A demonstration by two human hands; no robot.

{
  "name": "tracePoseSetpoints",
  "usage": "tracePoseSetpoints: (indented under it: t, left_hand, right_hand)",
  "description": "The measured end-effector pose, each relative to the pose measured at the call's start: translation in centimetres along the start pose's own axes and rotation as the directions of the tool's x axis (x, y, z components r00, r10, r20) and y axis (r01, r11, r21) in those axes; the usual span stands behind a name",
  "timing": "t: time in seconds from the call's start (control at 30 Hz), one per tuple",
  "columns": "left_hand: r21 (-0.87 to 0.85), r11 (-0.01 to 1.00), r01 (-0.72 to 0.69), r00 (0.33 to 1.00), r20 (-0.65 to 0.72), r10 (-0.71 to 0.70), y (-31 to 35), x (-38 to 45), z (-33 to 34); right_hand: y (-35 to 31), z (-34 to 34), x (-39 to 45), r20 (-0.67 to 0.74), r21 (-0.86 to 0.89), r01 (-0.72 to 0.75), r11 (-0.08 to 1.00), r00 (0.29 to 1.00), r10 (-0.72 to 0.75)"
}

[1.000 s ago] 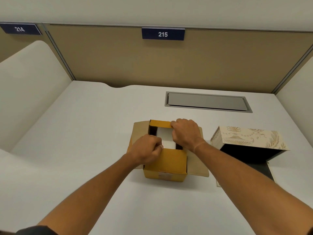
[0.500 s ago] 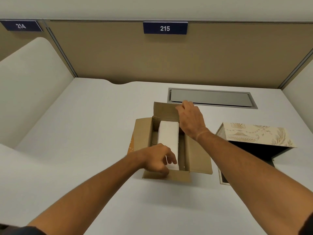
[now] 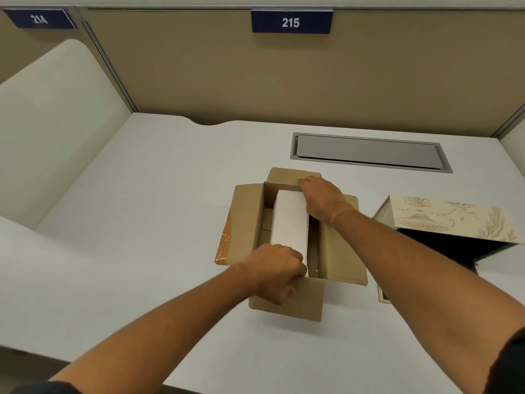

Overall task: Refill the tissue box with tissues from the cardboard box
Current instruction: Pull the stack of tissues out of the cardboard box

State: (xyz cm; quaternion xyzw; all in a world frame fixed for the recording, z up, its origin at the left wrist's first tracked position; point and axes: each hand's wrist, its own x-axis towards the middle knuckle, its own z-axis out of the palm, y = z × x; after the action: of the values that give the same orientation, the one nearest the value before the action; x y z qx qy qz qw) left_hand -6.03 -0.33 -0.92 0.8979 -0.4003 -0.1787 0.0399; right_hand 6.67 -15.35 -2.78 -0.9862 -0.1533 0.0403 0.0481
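A brown cardboard box sits mid-desk with all its flaps folded out. Inside it lies a white stack of tissues, lengthwise. My left hand curls over the near end of the stack at the box's near flap. My right hand lies over the far end, fingertips at the far flap. Whether the fingers grip the stack is partly hidden. To the right stands the cream patterned tissue box, tipped with its dark open underside facing me.
A grey metal cable hatch is set into the white desk behind the boxes. Tan partition walls with number signs 214 and 215 close off the back. A white side panel rises on the left.
The box's near and far flaps, held closed a second ago, were folded open. Both hands then settled onto the two ends of the tissue stack.
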Motion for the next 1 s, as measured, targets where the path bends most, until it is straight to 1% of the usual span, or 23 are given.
tracePoseSetpoints:
  t: [0.37,0.57,0.77,0.83,0.9,0.97,1.0]
  left_hand:
    - [0.062,0.998,-0.013,0.996,-0.09,0.019,-0.1,0.5,1.0]
    - [0.05,0.999,-0.015,0.995,-0.1,0.02,-0.2,0.7,1.3]
    - [0.016,1.0,-0.019,0.997,-0.078,0.02,-0.5,0.8,1.3]
    - [-0.002,1.0,0.007,0.997,-0.082,-0.008,-0.7,0.8,1.1]
    - [-0.048,0.997,0.067,0.989,-0.13,-0.073,-1.2,0.9,1.0]
    - [-0.104,0.983,0.151,0.955,-0.241,-0.172,-1.9,1.1,0.9]
    - [-0.132,0.969,0.208,0.919,-0.314,-0.239,-2.4,1.3,1.0]
  right_hand:
    - [0.3,0.5,0.9,0.014,0.02,-0.025,0.999,1.0,0.025]
    - [0.1,0.6,0.8,-0.003,-0.008,-0.03,1.0,1.0,0.03]
    - [0.2,0.7,0.2,-0.045,0.054,-0.028,0.998,0.999,0.03]
    - [-0.1,0.9,-0.4,-0.13,0.068,-0.023,0.997,0.991,0.031]
    - [-0.6,1.0,-1.3,-0.242,0.077,-0.045,0.996,0.968,0.062]
    - [-1.1,1.2,-2.2,-0.301,0.148,-0.059,0.987,0.948,0.102]
    - [-1.4,1.2,-2.6,-0.298,0.209,-0.066,0.976,0.946,0.128]
